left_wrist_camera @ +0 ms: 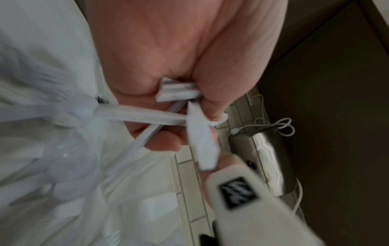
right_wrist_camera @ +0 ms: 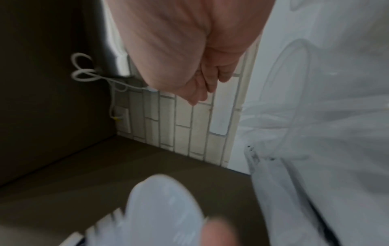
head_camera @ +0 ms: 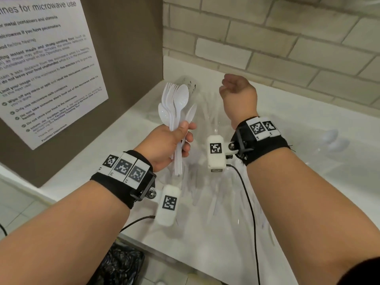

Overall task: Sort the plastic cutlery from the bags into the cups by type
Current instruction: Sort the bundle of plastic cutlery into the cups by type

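Left hand: a mixed bunch of white plastic forks and spoons is gripped by the handles, heads held upward above the counter.
Right hand: raised beside the bunch, fingers loosely curled, nothing held.
Clear bag: spread on the counter beneath both wrists, more white cutlery blurred inside.
Clear cup: seen behind the bunch, near the corner.

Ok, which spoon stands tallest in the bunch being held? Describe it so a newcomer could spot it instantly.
Start at the microwave-use notice on the brown panel at left; just right of it, the left hand grips a bundle of white plastic cutlery upright. The spoon faces the camera at the front of the bundle, its oval bowl highest among the spoons, beside the fork tines.
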A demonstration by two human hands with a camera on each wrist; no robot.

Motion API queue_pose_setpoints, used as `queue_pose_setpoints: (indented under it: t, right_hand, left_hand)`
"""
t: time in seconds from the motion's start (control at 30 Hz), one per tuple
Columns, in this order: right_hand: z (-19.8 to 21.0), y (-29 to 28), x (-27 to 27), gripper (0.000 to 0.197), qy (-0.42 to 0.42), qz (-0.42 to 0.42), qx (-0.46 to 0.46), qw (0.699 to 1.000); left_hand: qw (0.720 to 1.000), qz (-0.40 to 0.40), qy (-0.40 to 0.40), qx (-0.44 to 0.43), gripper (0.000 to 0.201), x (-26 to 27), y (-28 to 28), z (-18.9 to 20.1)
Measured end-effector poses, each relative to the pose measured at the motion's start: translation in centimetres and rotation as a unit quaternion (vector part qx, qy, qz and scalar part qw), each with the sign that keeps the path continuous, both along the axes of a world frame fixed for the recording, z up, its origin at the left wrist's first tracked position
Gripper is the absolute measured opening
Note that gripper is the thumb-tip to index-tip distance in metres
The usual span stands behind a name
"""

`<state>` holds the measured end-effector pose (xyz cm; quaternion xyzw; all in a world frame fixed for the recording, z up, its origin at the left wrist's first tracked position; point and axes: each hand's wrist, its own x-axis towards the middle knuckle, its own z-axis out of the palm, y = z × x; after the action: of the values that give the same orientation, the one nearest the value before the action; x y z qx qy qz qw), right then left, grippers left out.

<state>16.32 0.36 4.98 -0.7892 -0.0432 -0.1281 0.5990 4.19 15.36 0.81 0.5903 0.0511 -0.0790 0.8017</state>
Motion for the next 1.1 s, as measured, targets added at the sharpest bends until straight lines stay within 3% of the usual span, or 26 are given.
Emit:
queue_pose_setpoints:
  t: [0.1,0.17,0.23,0.4,0.6,0.77,0.83,0.9,0.97,1.1]
  right_hand:
    - [0.9,-0.3,-3.5,0.025,0.039,0.132,0.081,0.987]
    - [1.1,-0.7,-5.1,0.036,0.058,0.243,0.047,0.967]
    - [1.1,-1.3,-5.5,0.048,0.066,0.284,-0.001,0.957]
    - [1.3,-3.1,-5.7,0.017,0.079,0.241,-0.030,0.967]
    - [1.9,-4.3,-5.7,0.027,0.047,0.204,-0.027,0.978]
    - [3.1,-4.6,-5.4,0.006,0.019,0.154,0.018,0.988]
    - [4.1,-4.9,-5.1,0.003,-0.004,0.115,0.092,0.989]
    - [5.2,-5.5,-5.1,0.009,-0.020,0.101,0.189,0.977]
    - [5.7,-6.0,-5.5,0.016,-0.040,0.106,0.215,0.970]
    - [4.6,-6.2,-5.7,0.022,-0.008,0.037,0.068,0.997]
  left_hand:
    - [0.999,-0.034,-0.003,0.009,0.028,0.3,-1.0,0.0]
    - [0.997,-0.070,-0.001,0.029,0.027,0.4,-1.9,-0.1]
    - [0.993,-0.105,0.000,0.060,0.026,0.4,-2.8,-0.2]
    - [0.984,-0.149,-0.007,0.097,0.024,0.6,-4.6,-0.7]
    - [0.976,-0.148,-0.052,0.153,0.025,1.1,-5.7,-0.6]
    - [0.970,-0.126,-0.070,0.198,0.025,1.1,-6.0,-0.9]
    - [0.971,-0.115,-0.062,0.202,0.033,1.0,-6.0,-1.4]
    - [0.978,-0.102,-0.051,0.176,0.032,1.2,-5.9,-1.8]
    - [0.988,-0.086,-0.029,0.121,0.027,1.3,-5.6,-1.7]
    - [0.994,-0.108,-0.019,0.003,0.029,1.7,-5.0,-1.5]
